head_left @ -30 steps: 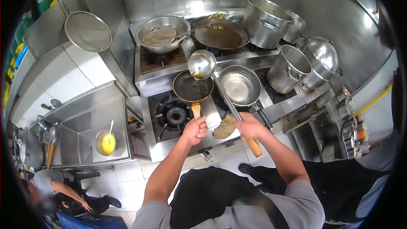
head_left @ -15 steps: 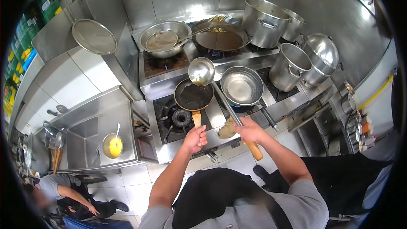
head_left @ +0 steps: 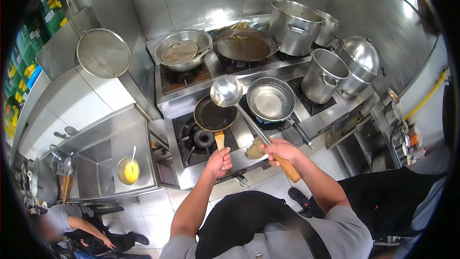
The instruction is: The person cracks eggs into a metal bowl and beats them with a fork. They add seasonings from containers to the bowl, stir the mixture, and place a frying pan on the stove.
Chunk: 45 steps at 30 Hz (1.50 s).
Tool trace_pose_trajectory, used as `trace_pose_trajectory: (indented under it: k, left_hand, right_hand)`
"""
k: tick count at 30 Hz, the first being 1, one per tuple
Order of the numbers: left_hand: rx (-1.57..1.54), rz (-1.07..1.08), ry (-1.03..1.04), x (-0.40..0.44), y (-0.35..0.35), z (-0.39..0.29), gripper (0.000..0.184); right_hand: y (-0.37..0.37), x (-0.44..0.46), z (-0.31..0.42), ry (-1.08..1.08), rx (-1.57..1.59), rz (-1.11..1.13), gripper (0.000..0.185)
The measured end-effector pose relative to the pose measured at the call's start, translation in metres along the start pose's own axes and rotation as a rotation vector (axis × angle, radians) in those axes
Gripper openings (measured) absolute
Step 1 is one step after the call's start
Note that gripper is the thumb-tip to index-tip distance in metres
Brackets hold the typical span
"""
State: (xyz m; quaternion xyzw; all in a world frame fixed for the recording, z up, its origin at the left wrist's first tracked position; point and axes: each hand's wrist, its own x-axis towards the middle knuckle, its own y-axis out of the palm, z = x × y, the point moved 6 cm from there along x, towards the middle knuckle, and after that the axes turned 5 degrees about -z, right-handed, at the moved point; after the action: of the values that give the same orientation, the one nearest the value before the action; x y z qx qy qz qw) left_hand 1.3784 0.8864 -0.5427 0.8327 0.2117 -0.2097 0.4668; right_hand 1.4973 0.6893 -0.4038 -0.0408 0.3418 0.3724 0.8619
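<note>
My left hand [head_left: 219, 162] is closed around the wooden handle of a dark frying pan [head_left: 214, 116], which is over the front-left burner. In my right hand [head_left: 282, 152] is a long metal ladle [head_left: 226, 91] with a wooden grip. The ladle's round bowl hides the pan's far right edge; whether it touches the pan I cannot tell. Just right of the pan, a metal saucepan [head_left: 270, 100] with a black handle sits on the stove. A crumpled brown cloth [head_left: 255, 149] lies at the stove's front edge, beside my right hand.
A wide metal bowl [head_left: 167, 62], a large pan of brown liquid [head_left: 247, 48] and tall pots [head_left: 296, 38] line the back. At left, a bowl of yellow liquid [head_left: 128, 170] stands in the sink [head_left: 91, 163]. A strainer [head_left: 104, 53] hangs above. Other people [head_left: 91, 228] are on both sides.
The view has shifted slightly. The ladle's bowl has come a little nearer to me, overlapping the frying pan more. Both hands keep their grips.
</note>
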Motion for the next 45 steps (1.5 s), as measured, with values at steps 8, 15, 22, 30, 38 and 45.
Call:
trace_pose_trajectory:
  k: [8,15,22,30,38,45]
  left_hand:
    - [-0.017,-0.055,0.026,-0.005,-0.015,0.002,0.022]
    - [-0.038,-0.085,0.031,-0.003,-0.038,0.009,0.022]
    - [-0.056,-0.105,0.043,-0.001,-0.055,0.02,0.023]
    - [-0.062,-0.141,0.055,0.007,-0.072,0.03,0.023]
    - [-0.028,-0.174,0.099,0.007,-0.094,0.035,0.024]
    - [0.092,-0.218,0.075,0.003,-0.105,0.038,0.021]
  right_hand:
    - [0.012,0.014,-0.023,-0.035,-0.314,-0.036,0.025]
    - [0.019,0.014,-0.024,-0.039,-0.264,0.019,0.015]
    - [0.012,0.029,-0.047,-0.209,-0.812,-0.114,0.029]
    - [0.01,0.03,-0.05,-0.351,-0.995,-0.149,0.031]
    - [0.041,0.016,-0.016,0.071,-0.066,0.227,0.025]
    - [0.109,0.086,0.112,-0.207,-0.018,0.322,0.019]
